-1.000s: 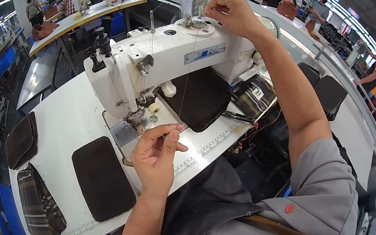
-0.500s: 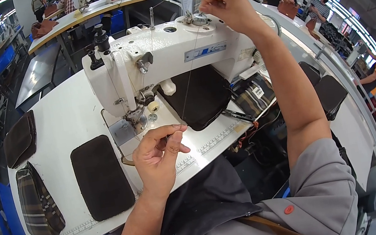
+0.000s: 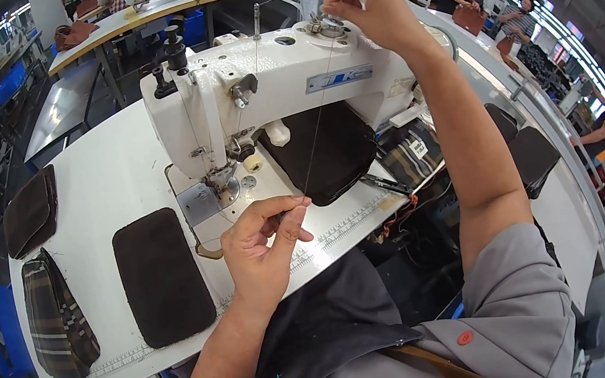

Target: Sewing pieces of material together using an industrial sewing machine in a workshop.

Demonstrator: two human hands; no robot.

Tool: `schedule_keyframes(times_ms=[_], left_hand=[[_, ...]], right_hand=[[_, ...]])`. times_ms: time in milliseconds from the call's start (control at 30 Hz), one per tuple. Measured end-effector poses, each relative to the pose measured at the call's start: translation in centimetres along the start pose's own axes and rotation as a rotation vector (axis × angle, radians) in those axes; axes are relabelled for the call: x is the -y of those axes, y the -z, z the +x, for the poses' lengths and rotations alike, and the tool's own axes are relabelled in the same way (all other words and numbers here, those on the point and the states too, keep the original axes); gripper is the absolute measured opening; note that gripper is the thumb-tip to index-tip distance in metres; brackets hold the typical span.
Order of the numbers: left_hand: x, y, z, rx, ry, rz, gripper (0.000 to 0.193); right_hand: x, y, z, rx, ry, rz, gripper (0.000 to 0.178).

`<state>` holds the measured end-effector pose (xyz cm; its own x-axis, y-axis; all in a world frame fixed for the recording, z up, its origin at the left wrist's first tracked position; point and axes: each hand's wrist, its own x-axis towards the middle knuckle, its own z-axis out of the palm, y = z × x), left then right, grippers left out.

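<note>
My left hand (image 3: pixel 260 247) is closed in a pinch on a thin dark thread (image 3: pixel 316 135), in front of the white sewing machine (image 3: pixel 264 68). The thread slants taut up to a round metal disc (image 3: pixel 325 28) on top of the machine. Just above that disc is my right hand (image 3: pixel 369 12), thumb and fingertips pressed together; whatever they hold is too small to make out. Behind my left fingertips, a stack of dark brown fabric pieces (image 3: pixel 325 154) lies under the machine arm. The needle area (image 3: pixel 222 182) is left of it.
On the white table (image 3: pixel 102 173) lie a dark rectangular piece (image 3: pixel 164 278), a folded dark piece (image 3: pixel 31 212) and a plaid bundle (image 3: pixel 58 319). More plaid fabric (image 3: pixel 411 152) and black pens (image 3: pixel 387 184) sit right of the stack. Several people work farther off.
The view has shifted slightly, so the machine appears a little lower and farther right. Both hands keep their pinched shape, and the thread stays stretched between my left fingers and the disc.
</note>
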<state>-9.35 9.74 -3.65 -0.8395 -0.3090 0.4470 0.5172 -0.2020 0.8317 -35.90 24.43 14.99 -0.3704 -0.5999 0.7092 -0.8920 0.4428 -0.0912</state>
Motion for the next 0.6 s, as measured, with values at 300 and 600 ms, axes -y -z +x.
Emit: schedule_keyframes(times_ms=[300, 600], left_hand=[[-0.1, -0.1, -0.2, 0.006, -0.003, -0.010, 0.012], [0.0, 0.1, 0.0, -0.006, -0.028, 0.031, 0.011]], right_hand=[[0.3, 2.5, -2.4, 0.097, 0.034, 0.005, 0.015], [2.8, 1.2, -0.8, -0.008, 0.140, -0.192, 0.011]])
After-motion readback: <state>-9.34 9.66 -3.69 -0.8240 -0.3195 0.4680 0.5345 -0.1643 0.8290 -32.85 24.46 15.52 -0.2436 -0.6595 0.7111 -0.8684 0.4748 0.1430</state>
